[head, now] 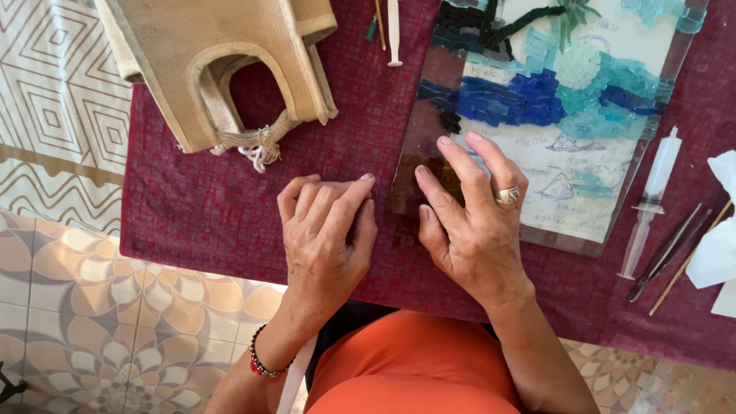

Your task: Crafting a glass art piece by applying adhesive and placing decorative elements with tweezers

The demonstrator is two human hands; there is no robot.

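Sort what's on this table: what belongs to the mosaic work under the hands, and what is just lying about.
In use: glass panel, blue tiles, right hand, left hand, syringe, thin tools.
Lying about: beige bag, white tissue.

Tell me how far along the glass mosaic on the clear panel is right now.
Done: blue, teal and dark pieces cover the upper part of the clear panel. In hand: the right hand presses brown pieces at the panel's near-left corner; the left hand is curled beside it. Left: the lower sketch is mostly uncovered.
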